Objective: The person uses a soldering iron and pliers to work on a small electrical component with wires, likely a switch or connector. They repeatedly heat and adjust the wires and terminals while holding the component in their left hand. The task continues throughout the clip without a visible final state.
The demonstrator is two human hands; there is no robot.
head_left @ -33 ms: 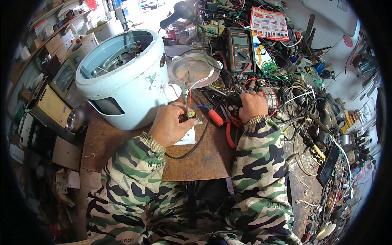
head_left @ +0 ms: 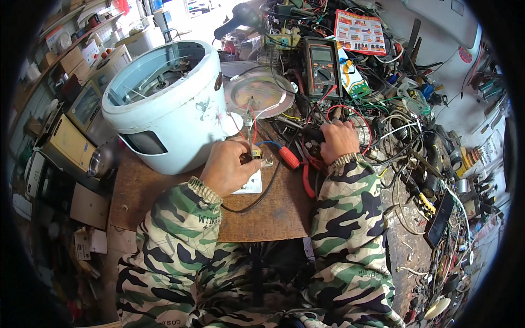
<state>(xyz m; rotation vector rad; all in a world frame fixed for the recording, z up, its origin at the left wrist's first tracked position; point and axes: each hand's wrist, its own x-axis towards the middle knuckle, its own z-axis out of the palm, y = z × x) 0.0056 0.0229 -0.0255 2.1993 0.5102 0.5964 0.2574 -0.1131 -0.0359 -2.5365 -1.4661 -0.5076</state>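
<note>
My left hand (head_left: pixel 228 168) pinches a small electrical part (head_left: pixel 257 153) with a yellow piece and a metal tab, thin wires rising from it. Under that hand lies a white plate-like piece (head_left: pixel 250 185). Just right of the part is a red-sleeved probe or clip (head_left: pixel 289 157) on a blue wire. My right hand (head_left: pixel 340 141) is closed among the tools and cables; what its fingers hold is hidden. Beside it are red-handled pliers (head_left: pixel 308 181). The pale blue rice cooker body (head_left: pixel 180 123), open at the top, stands left of my hands.
A multimeter (head_left: pixel 322 68) stands beyond my right hand. Behind the part lies a round metal lid or plate (head_left: pixel 260 93). Tangled cables and tools heap along the right, with a black phone (head_left: pixel 439 221) and a printed leaflet (head_left: pixel 360 31). The wooden board (head_left: pixel 262 224) ends near my lap.
</note>
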